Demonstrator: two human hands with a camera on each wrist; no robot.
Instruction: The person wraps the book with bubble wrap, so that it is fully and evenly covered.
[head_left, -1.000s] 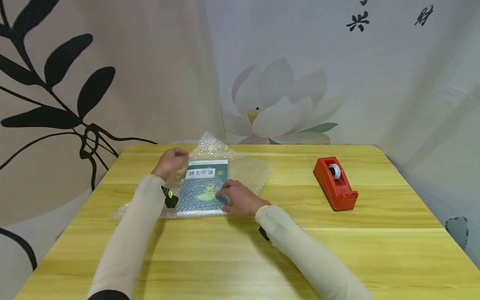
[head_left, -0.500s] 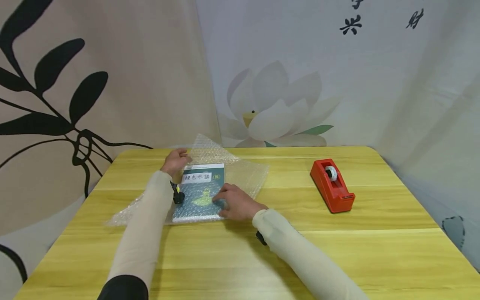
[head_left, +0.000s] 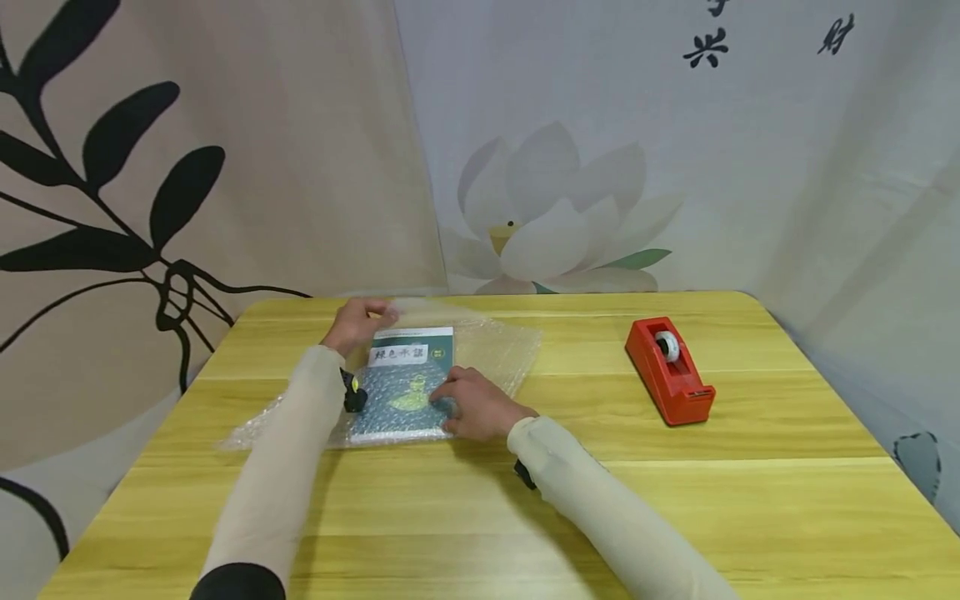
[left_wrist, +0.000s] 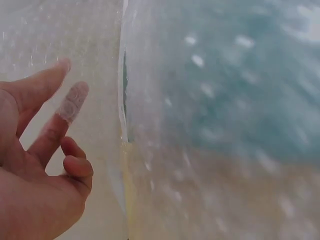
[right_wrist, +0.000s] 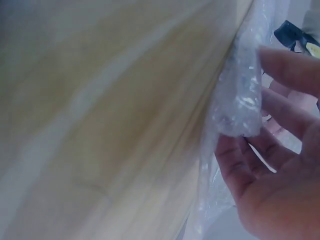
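A blue-green book (head_left: 405, 367) with a pale label and a yellow-green figure on its cover lies flat on a sheet of bubble wrap (head_left: 498, 346). Clear wrap covers most of the cover. At the book's far left corner, my left hand (head_left: 360, 325) pinches the wrap's far flap; in the left wrist view one fingertip (left_wrist: 75, 97) shows through the film. My right hand (head_left: 480, 404) grips the book's wrapped right edge. The right wrist view has the fingers (right_wrist: 240, 160) curled round that edge, the wrap (right_wrist: 242, 95) bunched between them.
A red tape dispenser (head_left: 670, 371) with a white roll stands at the right of the wooden table (head_left: 600, 525). Loose wrap spreads left, beneath the left forearm (head_left: 273, 467). A printed curtain (head_left: 562, 108) hangs behind the table's far edge.
The wrap's pointed far corner, upright before, is now lowered and folded over towards the book. My left hand has shifted slightly right along it. My right hand stays at the book's edge.
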